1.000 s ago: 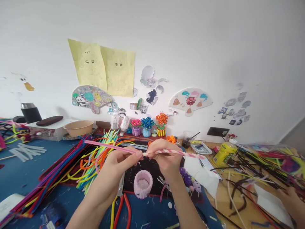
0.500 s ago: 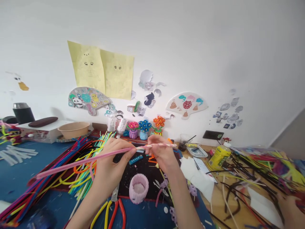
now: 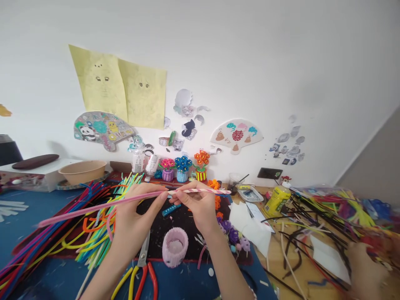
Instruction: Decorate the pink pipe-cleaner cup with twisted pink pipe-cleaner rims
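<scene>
My left hand [image 3: 134,212] pinches pink pipe cleaners [image 3: 84,211] between thumb and fingertips; their straight pink length runs out to the left. Close beside it, the thumb and fingers of my right hand [image 3: 200,206] are closed on the same strands, where a pink and white twisted stretch [image 3: 217,191] sticks out to the right. Below both hands a round pale pink fuzzy pot [image 3: 175,250] stands on the dark mat. Scissors or pliers with red handles [image 3: 152,277] and a yellow-handled tool [image 3: 133,279] lie under my left forearm, which partly hides them.
Bundles of coloured pipe cleaners [image 3: 103,237] lie at left. Pink, blue and orange flower pots [image 3: 183,168] stand along the wall. Purple flowers [image 3: 229,231], white paper [image 3: 250,229] and a yellow bottle [image 3: 278,200] are at right. Another person's blurred hand [image 3: 364,266] is at far right.
The view has turned slightly right. My right hand has lowered its fingers and pinches the twisted strands nearer my left hand. The other person's hand has moved further into view.
</scene>
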The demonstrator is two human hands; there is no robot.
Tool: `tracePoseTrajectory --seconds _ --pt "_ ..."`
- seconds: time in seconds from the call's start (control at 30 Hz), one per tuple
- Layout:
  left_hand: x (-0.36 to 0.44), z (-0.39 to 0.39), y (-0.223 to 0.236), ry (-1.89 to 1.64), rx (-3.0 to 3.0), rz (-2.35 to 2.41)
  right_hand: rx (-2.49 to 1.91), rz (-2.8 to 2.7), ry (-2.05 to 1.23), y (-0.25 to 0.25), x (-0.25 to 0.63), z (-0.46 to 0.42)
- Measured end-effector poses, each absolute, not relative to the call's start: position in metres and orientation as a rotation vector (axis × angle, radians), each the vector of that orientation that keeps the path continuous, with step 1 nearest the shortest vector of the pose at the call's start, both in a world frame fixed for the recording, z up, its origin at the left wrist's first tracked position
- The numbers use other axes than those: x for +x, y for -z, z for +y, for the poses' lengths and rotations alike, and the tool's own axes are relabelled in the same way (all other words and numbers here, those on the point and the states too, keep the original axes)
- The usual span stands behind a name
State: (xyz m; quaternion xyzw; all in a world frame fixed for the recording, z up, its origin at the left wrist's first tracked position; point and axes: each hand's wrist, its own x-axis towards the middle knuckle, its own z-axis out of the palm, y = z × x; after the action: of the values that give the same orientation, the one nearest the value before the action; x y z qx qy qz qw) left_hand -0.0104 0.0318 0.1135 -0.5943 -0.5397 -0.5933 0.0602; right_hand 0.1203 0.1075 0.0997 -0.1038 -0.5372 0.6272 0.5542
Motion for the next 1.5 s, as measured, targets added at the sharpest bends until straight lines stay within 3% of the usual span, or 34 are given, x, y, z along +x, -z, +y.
tracePoseTrajectory --seconds 0.3,0.43,0.6,0.83,1.13,1.27,1.33,1.4,1.5 --pt "-0.01 0.028 -0.113 1.339 -1.484 -1.424 -0.356 -1.321 -1.262 -0.101 0.12 0.102" --pt "0.001 0.021 -0.117 1.29 -1.515 -1.342 -0.428 -1.406 -1.063 -0.098 0.121 0.1" --pt "0.01 0.016 -0.12 1.433 -1.625 -1.311 -0.441 -1.435 -0.959 -0.099 0.122 0.099" --pt "0.0 0.018 -0.12 1.663 -1.606 -1.489 -0.263 -1.495 -1.269 -0.1 0.128 0.102" --pt "-0.014 0.013 -0.142 2.353 -2.066 -2.384 -0.066 -1.46 -1.338 -0.1 0.131 0.105" --pt "-0.023 0.015 -0.141 2.6 -2.236 -2.478 -0.01 -1.318 -1.465 -0.099 0.129 0.105" --pt "-0.026 0.012 -0.133 2.402 -2.276 -2.423 -0.078 -1.258 -1.512 -0.101 0.13 0.104" --pt "-0.029 0.004 -0.123 1.94 -2.144 -2.254 -0.195 -1.233 -1.533 -0.103 0.133 0.105" --pt "-0.026 -0.016 -0.104 1.309 -1.527 -1.661 -0.374 -1.215 -1.542 -0.107 0.139 0.109"
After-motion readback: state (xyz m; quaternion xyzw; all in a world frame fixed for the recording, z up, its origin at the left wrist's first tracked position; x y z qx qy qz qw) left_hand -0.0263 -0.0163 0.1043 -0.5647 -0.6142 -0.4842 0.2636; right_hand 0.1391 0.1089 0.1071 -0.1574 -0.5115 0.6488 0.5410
